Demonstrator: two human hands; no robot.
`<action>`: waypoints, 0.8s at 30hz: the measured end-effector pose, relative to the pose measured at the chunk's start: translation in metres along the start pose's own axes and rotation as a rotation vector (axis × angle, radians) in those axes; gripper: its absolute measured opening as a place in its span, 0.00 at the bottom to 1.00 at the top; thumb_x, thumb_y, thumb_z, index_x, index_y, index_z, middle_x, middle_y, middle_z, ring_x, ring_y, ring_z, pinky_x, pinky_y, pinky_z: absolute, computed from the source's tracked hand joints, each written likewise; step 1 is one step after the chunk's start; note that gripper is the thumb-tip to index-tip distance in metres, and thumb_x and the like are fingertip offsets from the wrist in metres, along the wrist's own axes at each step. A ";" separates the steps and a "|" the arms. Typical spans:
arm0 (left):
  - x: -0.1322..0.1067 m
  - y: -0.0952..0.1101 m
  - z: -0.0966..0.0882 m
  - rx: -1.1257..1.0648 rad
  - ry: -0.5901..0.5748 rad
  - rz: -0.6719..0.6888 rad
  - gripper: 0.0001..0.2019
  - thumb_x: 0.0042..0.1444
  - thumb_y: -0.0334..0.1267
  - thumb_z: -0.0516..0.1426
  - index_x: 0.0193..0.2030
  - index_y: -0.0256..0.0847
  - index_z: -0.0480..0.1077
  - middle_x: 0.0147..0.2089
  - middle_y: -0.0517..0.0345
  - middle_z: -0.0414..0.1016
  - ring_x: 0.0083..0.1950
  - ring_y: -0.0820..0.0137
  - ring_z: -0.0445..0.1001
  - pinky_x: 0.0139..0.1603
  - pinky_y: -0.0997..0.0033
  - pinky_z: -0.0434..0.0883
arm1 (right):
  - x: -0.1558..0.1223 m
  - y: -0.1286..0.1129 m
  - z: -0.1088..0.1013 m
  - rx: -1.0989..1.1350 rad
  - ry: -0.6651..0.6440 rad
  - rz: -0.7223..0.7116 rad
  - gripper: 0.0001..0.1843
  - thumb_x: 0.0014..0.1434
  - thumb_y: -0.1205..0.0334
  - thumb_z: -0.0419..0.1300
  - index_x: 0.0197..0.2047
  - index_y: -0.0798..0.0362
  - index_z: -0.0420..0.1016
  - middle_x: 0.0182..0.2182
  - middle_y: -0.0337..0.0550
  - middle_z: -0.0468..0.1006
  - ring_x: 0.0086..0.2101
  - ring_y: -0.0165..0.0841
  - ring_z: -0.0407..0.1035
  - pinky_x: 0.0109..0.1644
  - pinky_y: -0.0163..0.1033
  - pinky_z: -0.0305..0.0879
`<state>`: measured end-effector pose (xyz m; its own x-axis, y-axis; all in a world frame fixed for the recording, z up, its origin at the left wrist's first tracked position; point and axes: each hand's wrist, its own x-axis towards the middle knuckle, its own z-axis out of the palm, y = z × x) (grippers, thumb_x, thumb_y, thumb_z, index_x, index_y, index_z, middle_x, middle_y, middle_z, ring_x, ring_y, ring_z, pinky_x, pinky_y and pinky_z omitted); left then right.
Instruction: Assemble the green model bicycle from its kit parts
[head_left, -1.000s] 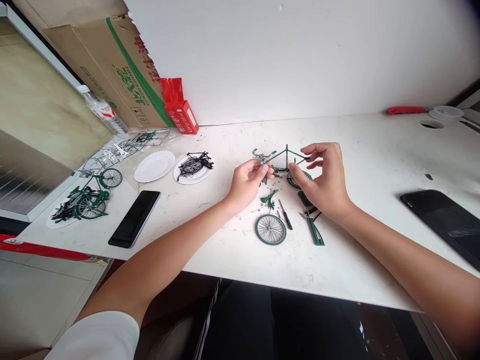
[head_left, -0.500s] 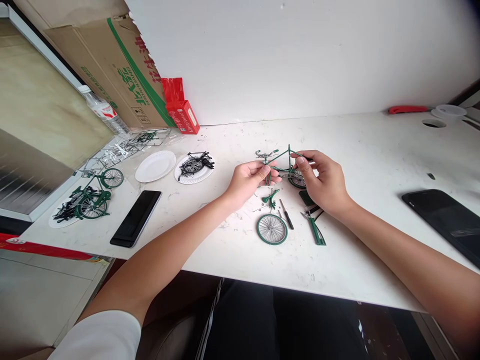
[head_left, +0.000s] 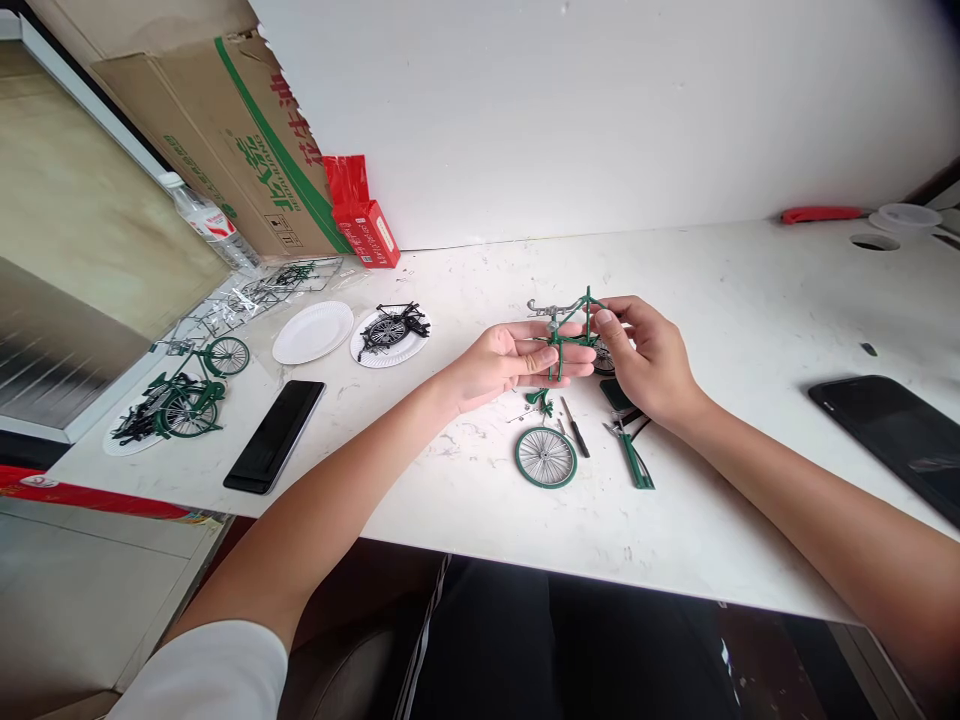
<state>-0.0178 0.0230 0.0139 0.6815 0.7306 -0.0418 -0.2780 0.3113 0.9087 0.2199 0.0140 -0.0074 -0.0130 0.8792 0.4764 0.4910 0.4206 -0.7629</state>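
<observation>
The right hand (head_left: 651,362) pinched the green bike frame (head_left: 571,322) near its rear, holding it just above the table (head_left: 750,300). The left hand (head_left: 516,362) lay open, palm up, its fingers under the fork. A loose wheel (head_left: 545,457), a screwdriver (head_left: 576,430) and cutters (head_left: 634,462) lay near, closer to the person.

The dark green plastic model bicycle frame (head_left: 574,312) carries a silver handlebar. The loose round wheel (head_left: 545,457) near the front edge has a green tyre and silver spokes. The flat tabletop (head_left: 750,300) is white, flecked grey. Toward its left edge lie a plain white round paper plate (head_left: 313,332) and a glossy black slab phone (head_left: 274,436).
</observation>
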 end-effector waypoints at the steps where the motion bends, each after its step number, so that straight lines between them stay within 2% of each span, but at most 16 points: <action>1: -0.001 0.003 0.000 0.002 -0.015 -0.005 0.25 0.59 0.44 0.77 0.61 0.43 0.83 0.60 0.42 0.88 0.66 0.49 0.85 0.72 0.44 0.76 | -0.001 -0.001 0.000 -0.009 0.003 -0.004 0.25 0.77 0.33 0.57 0.56 0.43 0.80 0.54 0.50 0.85 0.52 0.48 0.81 0.54 0.56 0.79; 4: -0.003 0.009 0.000 -0.006 0.002 0.032 0.24 0.59 0.44 0.77 0.60 0.43 0.83 0.61 0.42 0.88 0.68 0.49 0.84 0.72 0.47 0.76 | -0.002 -0.004 0.001 -0.027 0.041 -0.026 0.26 0.77 0.35 0.58 0.65 0.43 0.74 0.59 0.53 0.82 0.57 0.49 0.78 0.55 0.56 0.79; 6: -0.002 0.012 -0.001 -0.008 0.068 0.078 0.22 0.60 0.43 0.77 0.59 0.43 0.83 0.62 0.43 0.87 0.70 0.50 0.82 0.72 0.50 0.77 | -0.002 -0.003 0.001 -0.037 0.080 -0.039 0.26 0.76 0.36 0.59 0.66 0.42 0.72 0.56 0.53 0.82 0.55 0.49 0.78 0.52 0.55 0.79; 8: -0.001 0.014 -0.002 -0.005 0.163 0.123 0.20 0.61 0.40 0.76 0.58 0.43 0.83 0.62 0.45 0.87 0.71 0.51 0.82 0.72 0.52 0.77 | -0.001 -0.003 -0.001 -0.057 0.064 -0.049 0.23 0.75 0.37 0.60 0.62 0.42 0.75 0.51 0.52 0.83 0.49 0.47 0.79 0.49 0.55 0.78; 10: 0.002 0.015 -0.004 0.000 0.259 0.162 0.18 0.61 0.38 0.76 0.56 0.42 0.83 0.62 0.45 0.87 0.71 0.52 0.82 0.72 0.53 0.77 | 0.001 -0.003 -0.003 -0.084 -0.050 -0.078 0.20 0.74 0.37 0.62 0.54 0.43 0.80 0.45 0.50 0.84 0.44 0.46 0.78 0.48 0.56 0.77; 12: 0.003 0.015 -0.005 0.002 0.337 0.192 0.17 0.61 0.36 0.76 0.55 0.41 0.83 0.61 0.45 0.87 0.70 0.53 0.82 0.72 0.53 0.77 | 0.003 -0.005 -0.006 -0.096 -0.229 -0.148 0.20 0.73 0.37 0.63 0.48 0.43 0.84 0.41 0.49 0.86 0.43 0.47 0.78 0.50 0.58 0.76; 15: 0.005 0.012 -0.005 0.009 0.430 0.220 0.17 0.61 0.35 0.75 0.54 0.40 0.82 0.61 0.44 0.87 0.69 0.54 0.83 0.72 0.52 0.76 | 0.005 -0.006 -0.007 -0.063 -0.430 -0.263 0.19 0.71 0.36 0.66 0.46 0.41 0.88 0.42 0.48 0.88 0.46 0.48 0.78 0.58 0.60 0.72; 19: 0.005 0.008 -0.002 0.008 0.514 0.233 0.16 0.62 0.34 0.74 0.54 0.38 0.80 0.61 0.42 0.87 0.68 0.56 0.84 0.71 0.53 0.76 | 0.003 -0.001 -0.004 -0.041 -0.507 -0.287 0.16 0.70 0.40 0.67 0.46 0.40 0.91 0.44 0.49 0.88 0.48 0.50 0.76 0.56 0.59 0.71; 22: 0.005 0.007 0.002 0.007 0.521 0.235 0.16 0.62 0.33 0.74 0.54 0.37 0.80 0.60 0.41 0.88 0.68 0.55 0.84 0.72 0.53 0.75 | 0.002 0.002 -0.002 -0.043 -0.532 -0.294 0.14 0.72 0.45 0.66 0.43 0.40 0.91 0.41 0.49 0.88 0.46 0.49 0.75 0.53 0.58 0.72; 24: 0.004 0.007 0.004 0.013 0.503 0.231 0.17 0.61 0.31 0.75 0.54 0.37 0.79 0.60 0.40 0.88 0.68 0.55 0.84 0.72 0.52 0.75 | 0.001 0.001 -0.002 -0.042 -0.506 -0.298 0.13 0.73 0.47 0.66 0.42 0.41 0.90 0.39 0.48 0.88 0.45 0.48 0.75 0.53 0.58 0.72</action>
<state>-0.0144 0.0263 0.0217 0.1954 0.9802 -0.0311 -0.3714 0.1032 0.9227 0.2219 0.0151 -0.0071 -0.5648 0.7261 0.3922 0.4361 0.6661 -0.6051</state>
